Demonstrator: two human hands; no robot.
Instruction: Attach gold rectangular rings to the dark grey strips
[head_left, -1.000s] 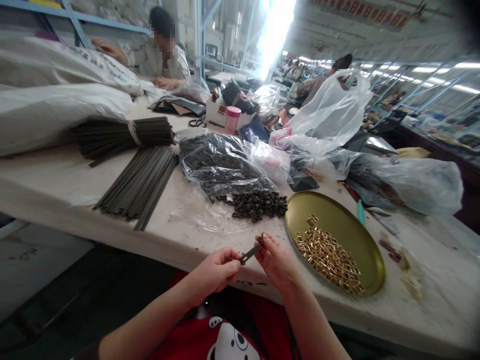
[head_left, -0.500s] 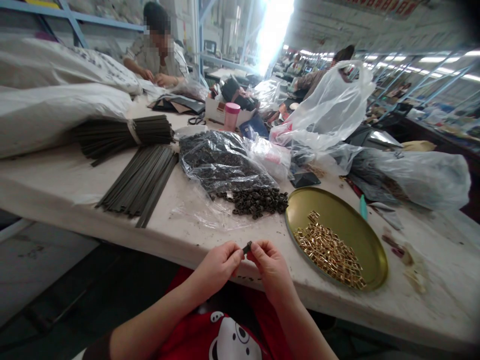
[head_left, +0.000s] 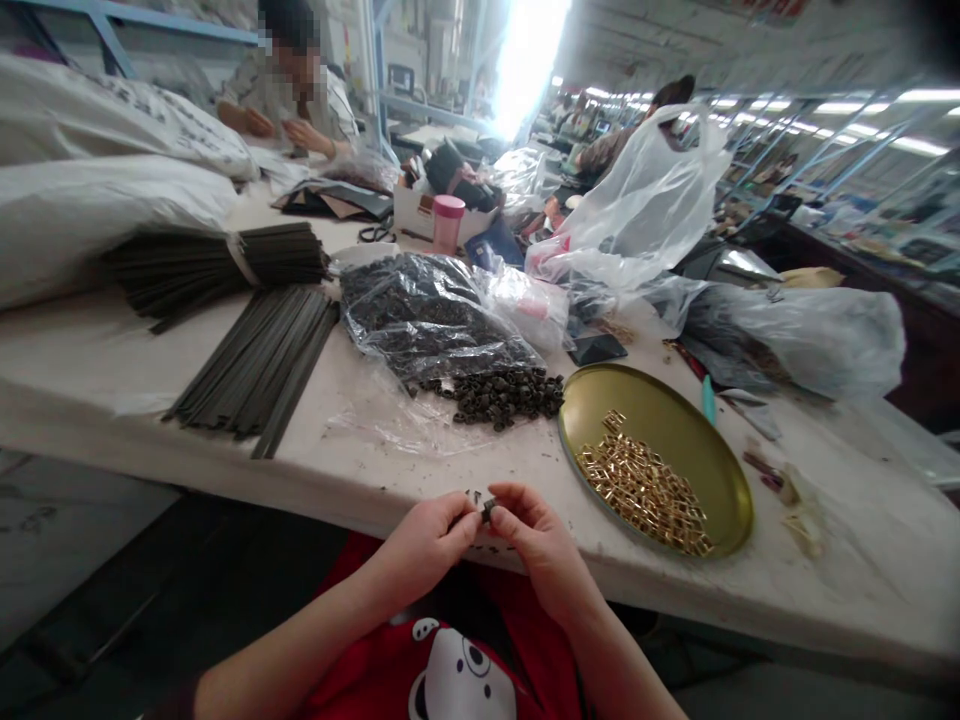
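Note:
Near the table's front edge, my left hand (head_left: 435, 532) and my right hand (head_left: 538, 535) meet fingertip to fingertip. Between them is a small dark strap loop (head_left: 488, 510), pinched from both sides and largely covered by the fingers. Just beyond lies a heap of similar dark loops (head_left: 510, 400), spilling from a clear plastic bag (head_left: 435, 310). To the right, a round gold-coloured tray (head_left: 720, 440) holds a pile of small gold metal buckles (head_left: 645, 490).
Flat dark strips (head_left: 251, 365) and a tied strip bundle (head_left: 277, 255) lie left. Behind stand a pink-lidded jar (head_left: 448, 225) and plastic bags (head_left: 645, 200). A turquoise tool (head_left: 708, 400) rests beyond the tray. Large white sacks (head_left: 112, 210) flank a person (head_left: 300, 100) across the table.
My right fingers have loosened slightly and shifted around the dark loop, while both hands stay together. The whole view has moved a little. The person opposite has drawn their hands apart.

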